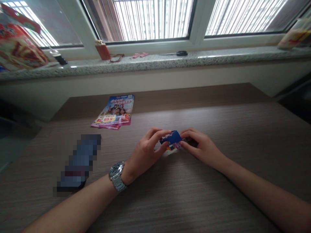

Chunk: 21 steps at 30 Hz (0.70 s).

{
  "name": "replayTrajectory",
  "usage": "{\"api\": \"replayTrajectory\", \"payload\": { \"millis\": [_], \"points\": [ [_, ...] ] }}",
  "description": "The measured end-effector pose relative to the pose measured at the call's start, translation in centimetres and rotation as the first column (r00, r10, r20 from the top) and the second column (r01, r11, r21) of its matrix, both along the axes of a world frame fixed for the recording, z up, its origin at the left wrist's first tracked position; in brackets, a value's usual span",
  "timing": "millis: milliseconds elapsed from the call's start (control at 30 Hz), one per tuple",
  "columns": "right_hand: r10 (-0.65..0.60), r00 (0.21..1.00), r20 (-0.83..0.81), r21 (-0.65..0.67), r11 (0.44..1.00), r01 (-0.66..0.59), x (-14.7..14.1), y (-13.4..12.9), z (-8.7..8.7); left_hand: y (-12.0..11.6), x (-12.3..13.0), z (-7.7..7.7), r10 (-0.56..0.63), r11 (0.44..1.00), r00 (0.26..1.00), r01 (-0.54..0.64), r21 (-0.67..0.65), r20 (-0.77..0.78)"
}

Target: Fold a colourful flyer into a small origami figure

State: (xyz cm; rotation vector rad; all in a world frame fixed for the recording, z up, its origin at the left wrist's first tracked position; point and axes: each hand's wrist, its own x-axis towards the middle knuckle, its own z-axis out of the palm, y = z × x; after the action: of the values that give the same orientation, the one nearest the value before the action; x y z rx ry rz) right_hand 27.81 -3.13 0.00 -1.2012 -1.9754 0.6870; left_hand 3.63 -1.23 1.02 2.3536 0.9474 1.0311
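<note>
A small folded piece of printed paper [174, 138], mostly blue with orange, purple and white parts, is between my hands above the table. My left hand [148, 147], with a metal watch [117, 174] at the wrist, pinches its left side between thumb and fingers. At the paper's right edge, my right hand [199, 144] grips the corner with thumb and fingertips. Colourful printed flyers [116, 111] lie in a slightly fanned stack on the table, farther off to the left. The paper's colours resemble theirs.
Left of my left forearm, a pixelated dark oblong thing [79, 161] lies on the wooden table [230, 119]. Along the granite windowsill [145, 63] are scissors [181, 53], a red case [102, 50], small pink pieces [140, 55] and a red food bag [20, 47].
</note>
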Motion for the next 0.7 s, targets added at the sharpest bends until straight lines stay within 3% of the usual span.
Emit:
{"api": "replayTrajectory", "payload": {
  "millis": [133,300,533,700],
  "points": [
    [-0.038,0.999,-0.005,-0.018,0.999,0.037,0.12,-0.13,0.13,0.11,-0.05,0.38,0.008,0.999,1.000,-0.007,-0.048,0.019],
    [-0.041,0.999,-0.030,0.056,0.997,0.043,0.34,-0.14,0.33,0.44,-0.26,0.16,-0.025,0.999,1.000,0.025,-0.042,0.003],
    [0.016,1.000,0.018,0.128,0.992,-0.018,0.71,0.23,0.30,0.84,-0.74,-0.42,-0.049,0.998,0.994,0.053,0.036,-0.097],
    [0.034,0.998,0.056,0.139,0.989,-0.042,0.76,0.41,0.16,0.98,-0.70,-0.45,-0.089,0.995,0.979,0.094,0.021,-0.182]
  ]
}}
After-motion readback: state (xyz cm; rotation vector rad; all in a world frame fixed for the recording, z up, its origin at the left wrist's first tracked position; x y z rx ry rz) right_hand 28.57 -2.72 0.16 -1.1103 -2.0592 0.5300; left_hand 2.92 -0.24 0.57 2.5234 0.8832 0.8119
